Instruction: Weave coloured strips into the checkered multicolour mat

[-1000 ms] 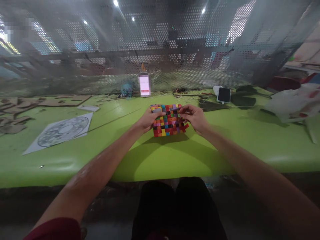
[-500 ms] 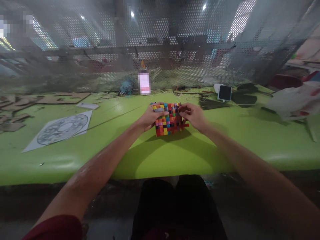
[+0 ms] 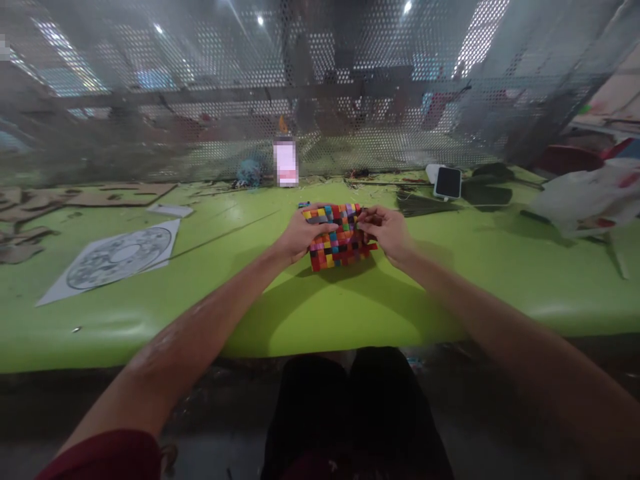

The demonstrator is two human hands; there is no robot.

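Observation:
A woven piece of coloured strips [image 3: 341, 249] is held just above the table, near the middle of the head view. Its checks are red, yellow, blue, orange and black, and a red strip end sticks out at its right edge. Wrapped round the left side is my left hand [image 3: 301, 233], its thumb lying across the front face and its other fingers hidden behind. My right hand [image 3: 387, 232] pinches the upper right edge with thumb and fingertips. Whether a single strip sits in that pinch is too small to make out.
On the green table [image 3: 200, 320], a printed sheet [image 3: 120, 255] and cardboard scraps [image 3: 115, 195] lie left. A phone-like device [image 3: 447, 183], dark flat pieces [image 3: 487, 195] and a white plastic bag [image 3: 590, 200] are at the right. A perforated metal screen [image 3: 320, 80] stands behind.
The view has shifted slightly. Both hands keep their places on the woven piece, and the right fingertips have moved a little at its edge.

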